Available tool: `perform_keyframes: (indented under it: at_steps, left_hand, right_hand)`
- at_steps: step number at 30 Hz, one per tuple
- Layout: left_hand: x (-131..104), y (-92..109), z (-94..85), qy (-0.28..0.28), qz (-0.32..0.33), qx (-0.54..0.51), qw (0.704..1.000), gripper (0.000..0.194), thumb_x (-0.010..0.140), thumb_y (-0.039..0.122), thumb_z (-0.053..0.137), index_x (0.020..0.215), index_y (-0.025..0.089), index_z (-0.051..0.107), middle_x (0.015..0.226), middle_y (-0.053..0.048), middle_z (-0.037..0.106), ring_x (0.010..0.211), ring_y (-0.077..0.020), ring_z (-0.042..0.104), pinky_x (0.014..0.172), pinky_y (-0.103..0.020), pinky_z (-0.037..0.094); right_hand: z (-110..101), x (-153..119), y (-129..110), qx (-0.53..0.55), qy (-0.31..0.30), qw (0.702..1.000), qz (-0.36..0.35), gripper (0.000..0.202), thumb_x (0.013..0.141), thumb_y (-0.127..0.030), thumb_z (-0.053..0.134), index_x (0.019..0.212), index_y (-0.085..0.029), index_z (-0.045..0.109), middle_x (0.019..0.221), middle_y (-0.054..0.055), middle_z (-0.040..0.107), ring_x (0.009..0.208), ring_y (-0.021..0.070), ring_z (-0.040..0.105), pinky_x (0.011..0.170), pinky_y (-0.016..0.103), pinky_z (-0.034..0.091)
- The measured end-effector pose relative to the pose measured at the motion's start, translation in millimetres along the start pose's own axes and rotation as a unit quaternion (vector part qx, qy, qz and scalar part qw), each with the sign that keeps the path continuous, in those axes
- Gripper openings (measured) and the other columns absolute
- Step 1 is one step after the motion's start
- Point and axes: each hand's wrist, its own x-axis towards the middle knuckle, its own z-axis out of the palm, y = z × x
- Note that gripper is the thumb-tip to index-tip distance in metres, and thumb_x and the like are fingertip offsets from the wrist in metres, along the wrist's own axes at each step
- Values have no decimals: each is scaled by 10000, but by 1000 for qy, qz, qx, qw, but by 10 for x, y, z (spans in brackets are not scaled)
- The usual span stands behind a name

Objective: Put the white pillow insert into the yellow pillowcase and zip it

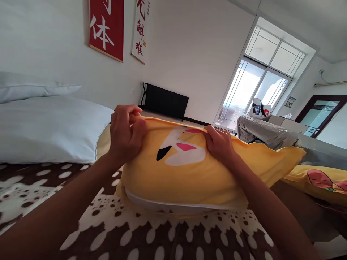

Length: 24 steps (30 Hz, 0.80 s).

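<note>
A yellow pillowcase (168, 180) with a white, pink and black print lies over a pillow in front of me. Part of the white pillow (162, 206) shows along the near lower edge. My left hand (126, 133) pinches the pillowcase's upper left corner. My right hand (221, 142) grips its upper edge right of the print, fingers curled over the cloth. Between the hands the edge is stretched taut and raised. To the right of my right hand the loose end of the case (282, 159) sticks out, slack and wavy.
Under it spreads a brown-and-white patterned blanket (103, 231). White pillows (48, 126) are stacked at left. Another yellow printed pillow (300, 177) lies at right, near a plastic-wrapped piece of furniture (265, 130). A black panel (165, 101) stands by the far wall.
</note>
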Motion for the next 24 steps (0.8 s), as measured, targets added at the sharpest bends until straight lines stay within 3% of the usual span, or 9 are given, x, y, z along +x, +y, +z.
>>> perform_keyframes:
  at_steps: [3,6,8,12,15,17,19,22,24]
  left_hand:
    - [-88,-282,-74,-125,-151,-106,975,579,793,528,478,1229,149,451,1234,-166,502,1116,-280,495,901,-443,432]
    - [-96,-350,-129,-313,-327,-276,848,686,647,647,611,1106,142,544,1020,-146,641,901,-288,613,692,-387,528]
    - [-79,-267,-117,-327,-365,-321,810,633,565,592,717,988,141,581,860,-111,669,746,-258,630,576,-339,524]
    - [-45,57,21,-210,-301,-289,884,433,623,465,729,899,165,583,786,-44,643,670,-181,595,545,-265,489]
    - [-35,318,137,-63,-275,-234,930,324,656,396,718,843,177,568,752,-8,600,663,-149,557,564,-244,475]
    - [-37,462,187,43,-280,-230,931,280,681,382,699,808,176,558,732,3,572,650,-133,534,566,-237,471]
    - [-43,558,215,110,-285,-248,919,251,704,373,679,785,173,551,705,10,546,630,-121,514,559,-231,465]
    - [-50,575,236,147,-290,-259,909,252,699,356,681,703,177,504,626,26,470,573,-102,457,503,-215,421]
    - [-50,500,251,152,-286,-260,910,308,762,412,596,631,186,433,574,33,391,527,-93,396,453,-213,370]
  right_hand:
    - [88,-28,80,-30,92,995,2,238,875,-170,364,682,-207,498,486,-41,405,451,107,355,498,226,265]
    - [144,-47,88,-17,157,987,-6,248,882,-177,354,689,-207,507,487,-31,415,454,117,379,510,228,304]
    - [134,-59,33,16,160,987,-13,244,893,-190,361,709,-203,520,510,-21,447,468,122,399,524,230,328]
    - [16,-3,-235,37,62,997,-5,232,916,-235,382,772,-193,557,623,12,547,583,140,472,625,257,363]
    - [-48,134,-502,38,16,999,13,245,915,-325,405,1010,-172,570,842,62,622,778,181,531,748,302,376]
    - [-48,236,-631,43,-4,998,50,287,906,-365,416,1066,-170,553,878,67,620,795,187,531,731,296,376]
    - [-26,305,-683,49,-55,994,86,244,904,-375,420,922,-193,582,761,27,597,668,159,504,629,262,346]
    - [33,297,-636,79,-113,987,87,263,880,-325,429,669,-206,532,549,-34,466,493,113,380,512,239,244]
    - [92,233,-567,105,-60,990,72,230,842,-239,417,634,-205,510,501,-46,391,468,104,334,495,236,228]
